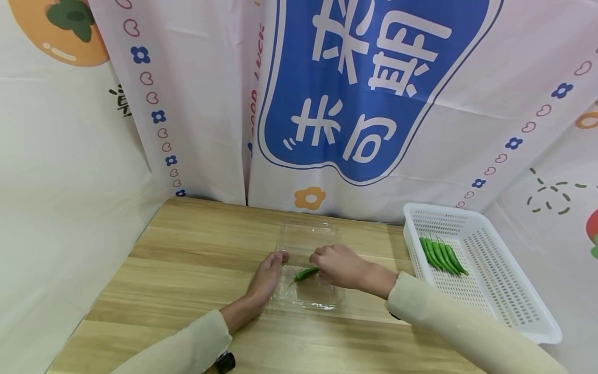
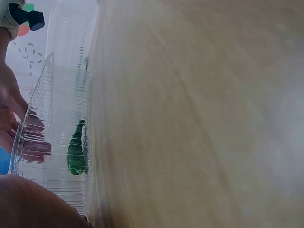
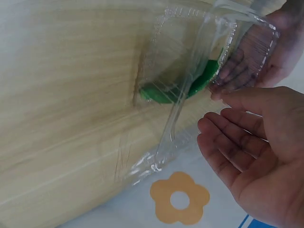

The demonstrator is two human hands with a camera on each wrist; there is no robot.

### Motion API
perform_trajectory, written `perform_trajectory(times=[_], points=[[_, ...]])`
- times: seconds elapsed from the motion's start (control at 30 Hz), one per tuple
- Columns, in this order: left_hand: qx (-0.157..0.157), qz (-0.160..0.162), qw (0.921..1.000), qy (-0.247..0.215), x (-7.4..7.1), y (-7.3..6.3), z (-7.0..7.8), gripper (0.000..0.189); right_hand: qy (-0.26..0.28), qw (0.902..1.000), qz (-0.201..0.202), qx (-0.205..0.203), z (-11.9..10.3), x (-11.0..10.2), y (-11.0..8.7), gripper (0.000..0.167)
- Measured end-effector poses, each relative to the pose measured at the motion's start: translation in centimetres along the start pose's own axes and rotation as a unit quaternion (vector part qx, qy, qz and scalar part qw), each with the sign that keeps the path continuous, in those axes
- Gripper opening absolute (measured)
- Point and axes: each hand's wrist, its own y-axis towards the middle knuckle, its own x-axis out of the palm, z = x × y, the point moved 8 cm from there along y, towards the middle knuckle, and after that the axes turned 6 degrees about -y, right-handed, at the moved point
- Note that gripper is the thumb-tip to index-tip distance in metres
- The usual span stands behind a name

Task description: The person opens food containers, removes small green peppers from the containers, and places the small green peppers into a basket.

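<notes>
A clear plastic clamshell box (image 1: pixel 310 303) lies on the wooden table with its lid folded back toward the wall. One green chili pepper (image 1: pixel 306 274) rests inside its base; the left wrist view shows the pepper (image 2: pixel 77 149) through the ribbed side. My left hand (image 1: pixel 263 283) is against the box's left side with fingers extended, seen through the plastic in the right wrist view. Over the right part of the box is my right hand (image 1: pixel 343 266), covering one end of the pepper in the head view. In the right wrist view its fingers (image 3: pixel 232 142) are loosely bent and hold nothing.
A white slotted plastic basket (image 1: pixel 518 298) stands at the table's right side. Several green chili peppers (image 1: pixel 440 255) lie side by side in its far left part. A printed cloth (image 1: pixel 210 130) hangs along the table's back edge.
</notes>
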Motion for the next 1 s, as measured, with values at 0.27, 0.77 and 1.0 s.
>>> perform_trajectory(times=[0.27, 0.77, 1.0], points=[[-0.006, -0.005, 1.0, -0.001, 0.0, 0.1, -0.1, 0.05, 0.006, 0.9999, -0.011, 0.005, -0.5, 1.3, 0.8, 0.016], [-0.002, -0.001, 1.0, -0.008, 0.1, 0.2, -0.1, 0.049, -0.032, 0.999, -0.028, 0.015, -1.0, 3.6, 1.8, 0.013], [-0.005, -0.003, 0.9999, -0.008, 0.1, 0.1, -0.1, 0.051, -0.058, 0.9977, -0.029, 0.019, -1.2, 4.3, 1.9, 0.004]])
